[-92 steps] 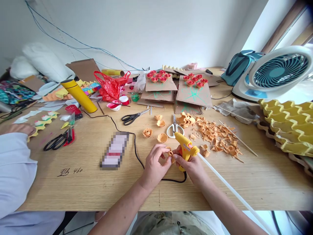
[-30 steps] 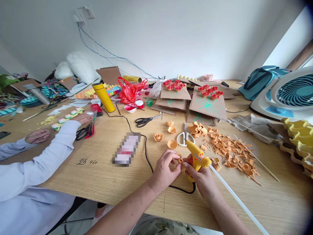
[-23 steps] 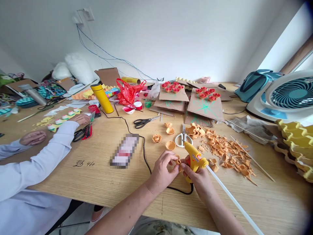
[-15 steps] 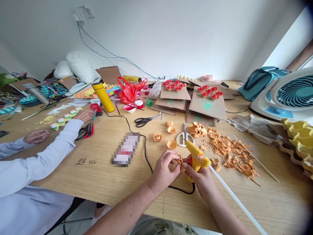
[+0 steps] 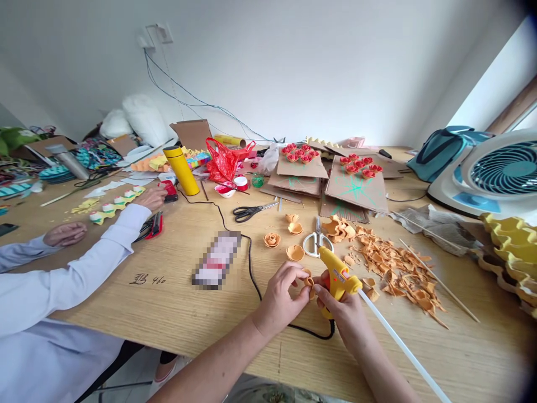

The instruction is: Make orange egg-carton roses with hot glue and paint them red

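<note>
My left hand (image 5: pixel 283 294) is closed, pinching a small orange egg-carton flower (image 5: pixel 309 280) between thumb and fingers. In my right hand (image 5: pixel 342 302) is a yellow hot glue gun (image 5: pixel 333 266), its nozzle pointing up and away, a long white glue stick (image 5: pixel 403 341) out of its back. My right thumb is close against the flower; part of it is hidden by fingers. Just beyond lie an orange rosette (image 5: pixel 272 240), orange cups (image 5: pixel 295 253) and white-handled scissors (image 5: pixel 318 244). Torn orange scraps (image 5: pixel 390 257) lie to the right.
A black cord (image 5: pixel 250 263) runs across the table. Black scissors (image 5: pixel 255 212) lie farther back, with red flowers on cardboard (image 5: pixel 356 190) behind. A fan (image 5: pixel 495 173) and egg trays (image 5: pixel 509 246) stand right. At left, a co-worker's sleeve (image 5: pixel 96 240) reaches over the table.
The camera view has tipped slightly upward. My hands keep nearly the same hold on the flower and glue gun. The co-worker's far hand has shifted slightly, and the red-handled tool beneath it lies lower.
</note>
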`<state>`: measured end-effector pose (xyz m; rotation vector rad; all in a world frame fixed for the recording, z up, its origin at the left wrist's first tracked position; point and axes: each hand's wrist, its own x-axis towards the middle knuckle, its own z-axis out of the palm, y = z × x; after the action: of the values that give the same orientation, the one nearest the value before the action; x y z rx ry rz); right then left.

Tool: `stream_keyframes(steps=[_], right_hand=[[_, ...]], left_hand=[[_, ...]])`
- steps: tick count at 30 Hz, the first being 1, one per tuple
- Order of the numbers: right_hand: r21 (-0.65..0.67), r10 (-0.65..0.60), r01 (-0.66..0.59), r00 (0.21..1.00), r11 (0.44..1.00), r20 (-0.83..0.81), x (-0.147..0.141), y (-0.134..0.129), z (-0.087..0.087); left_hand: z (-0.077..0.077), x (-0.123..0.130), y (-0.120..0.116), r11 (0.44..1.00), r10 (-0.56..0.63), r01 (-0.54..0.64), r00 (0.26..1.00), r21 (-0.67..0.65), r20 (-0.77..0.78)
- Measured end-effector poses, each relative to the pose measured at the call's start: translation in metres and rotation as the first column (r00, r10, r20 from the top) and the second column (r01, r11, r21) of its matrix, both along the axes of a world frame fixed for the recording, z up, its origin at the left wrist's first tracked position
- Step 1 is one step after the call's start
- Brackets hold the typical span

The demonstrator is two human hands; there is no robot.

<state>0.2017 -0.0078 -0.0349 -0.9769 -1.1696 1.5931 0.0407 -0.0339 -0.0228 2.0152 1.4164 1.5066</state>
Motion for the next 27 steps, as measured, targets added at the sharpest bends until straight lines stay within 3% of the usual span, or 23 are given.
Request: stream_keyframes(steps=[16,27], right_hand=[[0.025,-0.012,0.012,1.000,1.000,0.003,-0.005,0.000,0.016],[0.017,-0.005,0.005,1.000,1.000,-0.012,-0.006,-0.001,0.014]], left_hand=[[0.001,-0.004,0.001,1.000,0.010,-0.009,0.999,0.017,-0.046],[0.004,-0.003,0.000,0.998,0.056,-0.055,0.998,0.025,-0.029]])
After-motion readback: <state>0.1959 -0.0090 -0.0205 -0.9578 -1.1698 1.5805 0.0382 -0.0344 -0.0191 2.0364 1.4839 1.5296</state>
